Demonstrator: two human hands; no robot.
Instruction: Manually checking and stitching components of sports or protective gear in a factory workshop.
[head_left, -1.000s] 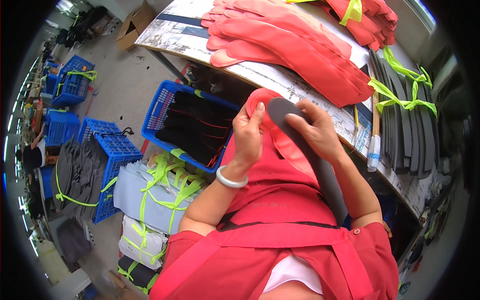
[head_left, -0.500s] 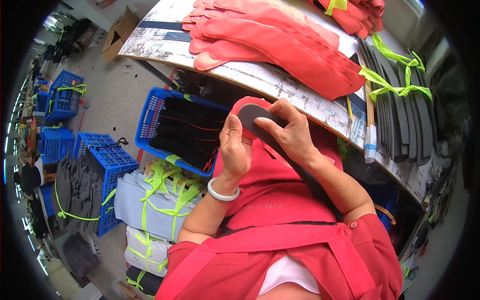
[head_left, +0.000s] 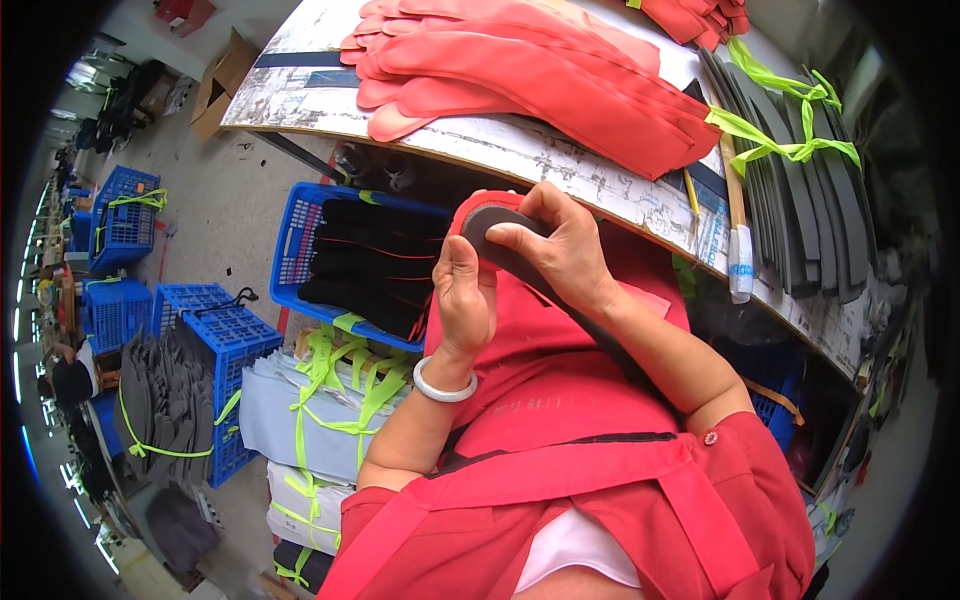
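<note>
In front of my red apron I hold a long dark grey foam strip (head_left: 484,222) laid against a red strip (head_left: 468,206) with a rounded end. The red edge shows around the foam's tip. My right hand (head_left: 565,255) grips both layers, thumb pressed on the grey face and fingers bent over the far edge. My left hand (head_left: 465,300) holds the rounded end from the left, thumb upright, its other fingers mostly hidden behind the piece. The tail of the strip runs down under my right forearm.
A worn white table (head_left: 640,215) carries a pile of red strips (head_left: 540,90) and tied grey foam strips (head_left: 800,190). Below its edge stands a blue basket (head_left: 288,260) of black pieces. Tied pale blue bundles (head_left: 290,400) and more blue baskets (head_left: 235,350) lie left.
Both hands have shifted slightly left with the strips. My right thumb has slid along the foam toward the rounded end. The view has moved a little.
</note>
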